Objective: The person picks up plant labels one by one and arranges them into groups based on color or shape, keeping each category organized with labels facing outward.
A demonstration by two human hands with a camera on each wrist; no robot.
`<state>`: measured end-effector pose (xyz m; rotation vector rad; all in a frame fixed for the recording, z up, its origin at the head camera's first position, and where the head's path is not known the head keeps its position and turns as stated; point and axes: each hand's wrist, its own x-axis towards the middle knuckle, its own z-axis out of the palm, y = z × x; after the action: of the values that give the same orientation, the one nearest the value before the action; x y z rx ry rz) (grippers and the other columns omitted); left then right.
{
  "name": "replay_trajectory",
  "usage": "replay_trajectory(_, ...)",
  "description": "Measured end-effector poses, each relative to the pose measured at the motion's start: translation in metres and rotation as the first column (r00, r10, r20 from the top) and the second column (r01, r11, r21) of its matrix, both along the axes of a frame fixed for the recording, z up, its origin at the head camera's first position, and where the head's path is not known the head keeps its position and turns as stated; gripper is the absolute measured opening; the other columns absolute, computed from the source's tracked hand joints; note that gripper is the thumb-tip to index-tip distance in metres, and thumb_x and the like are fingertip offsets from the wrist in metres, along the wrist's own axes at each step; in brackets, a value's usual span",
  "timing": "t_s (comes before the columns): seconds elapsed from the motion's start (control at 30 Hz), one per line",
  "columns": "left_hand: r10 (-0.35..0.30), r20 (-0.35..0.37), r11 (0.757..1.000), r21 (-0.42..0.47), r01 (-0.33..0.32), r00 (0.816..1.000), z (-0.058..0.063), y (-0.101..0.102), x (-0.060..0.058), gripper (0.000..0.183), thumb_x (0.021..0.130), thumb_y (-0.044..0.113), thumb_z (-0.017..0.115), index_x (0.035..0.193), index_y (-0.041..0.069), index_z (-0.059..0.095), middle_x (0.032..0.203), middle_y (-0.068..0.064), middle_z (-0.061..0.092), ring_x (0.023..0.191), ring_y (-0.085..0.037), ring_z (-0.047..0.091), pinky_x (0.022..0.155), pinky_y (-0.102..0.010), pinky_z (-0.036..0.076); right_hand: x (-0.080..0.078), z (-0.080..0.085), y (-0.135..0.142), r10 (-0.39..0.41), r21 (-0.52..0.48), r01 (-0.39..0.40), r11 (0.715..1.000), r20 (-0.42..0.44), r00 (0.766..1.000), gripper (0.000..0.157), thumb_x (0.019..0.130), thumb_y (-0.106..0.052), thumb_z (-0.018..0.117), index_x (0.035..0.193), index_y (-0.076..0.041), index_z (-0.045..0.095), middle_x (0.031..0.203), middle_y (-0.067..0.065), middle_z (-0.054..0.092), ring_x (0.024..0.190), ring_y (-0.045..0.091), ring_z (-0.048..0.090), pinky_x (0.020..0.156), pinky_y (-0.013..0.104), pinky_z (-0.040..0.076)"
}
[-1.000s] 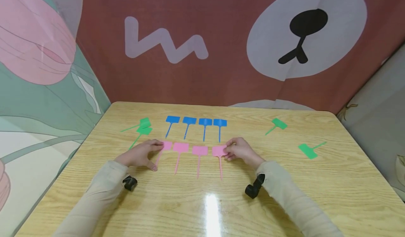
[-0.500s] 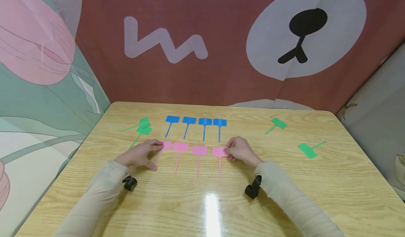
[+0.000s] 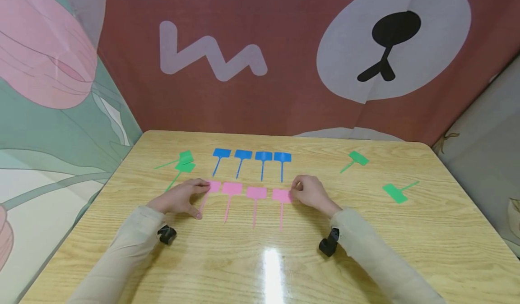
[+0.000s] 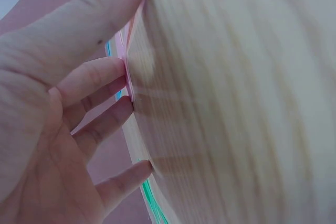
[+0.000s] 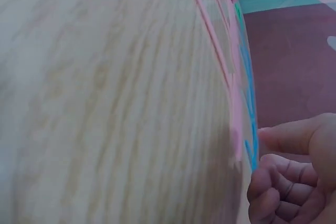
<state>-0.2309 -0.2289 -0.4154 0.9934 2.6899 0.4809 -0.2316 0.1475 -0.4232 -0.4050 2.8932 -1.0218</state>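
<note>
Left forearm [image 3: 122, 254] points toward 1 o'clock; left hand [image 3: 180, 198] spread, fingers [image 4: 94, 80] extended, thumb apart. Right forearm [image 3: 378, 259] angles between 10 and 11 o'clock; right hand [image 3: 313, 192] has its fingers curled inward.

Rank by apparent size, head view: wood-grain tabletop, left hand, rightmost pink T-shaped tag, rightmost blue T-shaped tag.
Wood-grain tabletop
Left hand
Rightmost pink tag
Rightmost blue tag (farther off, so true size unsure)

The head view looks forward and down across the table [image 3: 219, 268]. Both wrist views (low, close) catch pink tags [image 3: 232, 188].
</note>
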Motion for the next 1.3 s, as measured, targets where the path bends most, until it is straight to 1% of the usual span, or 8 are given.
replay_trajectory(0.17, -0.002, -0.001, 1.0, 0.002, 0.002, 1.0, 0.0, 0.0, 0.0, 0.084, 0.066, 0.033, 0.079, 0.13, -0.01, 0.043, 0.135, -0.022, 0.04, 0.124, -0.042, 0.032, 0.099, -0.053, 0.029, 0.006, 0.004, 0.003, 0.128, 0.003, -0.128, 0.992, -0.067, 0.989, 0.018, 0.074, -0.007, 0.073, 0.089, 0.001, 0.064, 0.069, 0.001, 0.058, 0.059, 0.011, 0.05, 0.055, 0.027, 0.044)
replay_trajectory(0.27, 0.002, -0.001, 1.0, -0.004, -0.002, 1.0, 0.0, 0.0, 0.0, 0.084, 0.066, 0.033, 0.079, 0.13, -0.009, 0.043, 0.135, -0.022, 0.039, 0.124, -0.042, 0.031, 0.099, -0.053, 0.029, 0.013, 0.006, 0.001, 0.2, 0.053, -0.196, 0.979, -0.089, 0.976, 0.033, 0.072, -0.015, 0.077, 0.097, 0.002, 0.064, 0.083, 0.005, 0.063, 0.074, 0.017, 0.056, 0.068, 0.032, 0.048)
replay_trajectory(0.43, 0.005, 0.001, 1.0, -0.009, -0.005, 1.0, 0.0, 0.001, -0.001, 0.084, 0.067, 0.033, 0.079, 0.13, -0.009, 0.043, 0.135, -0.021, 0.039, 0.124, -0.041, 0.032, 0.099, -0.053, 0.029, 0.025, 0.01, -0.007, 0.256, 0.194, -0.236, 0.952, -0.087, 0.963, 0.066, 0.067, -0.035, 0.08, 0.115, 0.005, 0.058, 0.113, 0.017, 0.059, 0.105, 0.03, 0.054, 0.09, 0.043, 0.043)
replay_trajectory(0.53, 0.004, 0.002, 1.0, -0.008, -0.004, 1.0, 0.001, 0.002, -0.001, 0.083, 0.067, 0.031, 0.08, 0.13, -0.009, 0.044, 0.135, -0.021, 0.04, 0.124, -0.041, 0.033, 0.099, -0.052, 0.029, 0.032, 0.011, -0.012, 0.269, 0.239, -0.244, 0.94, -0.081, 0.96, 0.077, 0.063, -0.041, 0.08, 0.119, 0.006, 0.055, 0.121, 0.021, 0.054, 0.113, 0.035, 0.049, 0.096, 0.045, 0.038)
replay_trajectory(0.67, 0.002, -0.001, 1.0, -0.013, -0.002, 1.0, 0.002, 0.004, -0.002, 0.082, 0.066, 0.031, 0.08, 0.129, -0.01, 0.045, 0.134, -0.021, 0.041, 0.123, -0.041, 0.033, 0.1, -0.052, 0.029, 0.038, 0.01, -0.017, 0.287, 0.263, -0.262, 0.929, -0.06, 0.956, 0.077, 0.062, -0.043, 0.08, 0.117, 0.005, 0.056, 0.121, 0.02, 0.054, 0.113, 0.034, 0.048, 0.096, 0.045, 0.038)
replay_trajectory(0.93, -0.014, 0.005, 1.0, -0.017, 0.014, 1.0, 0.002, 0.003, -0.004, 0.082, 0.066, 0.03, 0.08, 0.128, -0.011, 0.045, 0.133, -0.022, 0.041, 0.123, -0.041, 0.034, 0.1, -0.051, 0.029, 0.041, 0.009, -0.02, 0.304, 0.346, -0.267, 0.899, -0.057, 0.951, 0.064, 0.065, -0.04, 0.08, 0.109, 0.004, 0.062, 0.124, 0.022, 0.051, 0.114, 0.035, 0.047, 0.092, 0.045, 0.041)
replay_trajectory(1.2, -0.028, 0.036, 1.0, 0.012, 0.028, 0.999, 0.005, 0.004, -0.004, 0.082, 0.066, 0.028, 0.081, 0.126, -0.014, 0.045, 0.132, -0.024, 0.04, 0.123, -0.043, 0.033, 0.1, -0.052, 0.028, 0.044, 0.012, -0.024, 0.284, 0.365, -0.253, 0.896, -0.033, 0.958, 0.048, 0.065, -0.038, 0.08, 0.094, -0.004, 0.063, 0.126, 0.02, 0.05, 0.115, 0.035, 0.047, 0.089, 0.045, 0.043)
replay_trajectory(1.3, -0.04, 0.023, 0.999, 0.02, 0.04, 0.999, 0.005, 0.004, -0.004, 0.082, 0.066, 0.029, 0.081, 0.125, -0.014, 0.045, 0.132, -0.025, 0.041, 0.122, -0.044, 0.034, 0.1, -0.053, 0.028, 0.045, 0.012, -0.024, 0.285, 0.371, -0.254, 0.893, -0.029, 0.958, 0.046, 0.066, -0.038, 0.08, 0.093, -0.005, 0.063, 0.126, 0.02, 0.05, 0.115, 0.035, 0.047, 0.088, 0.045, 0.044)
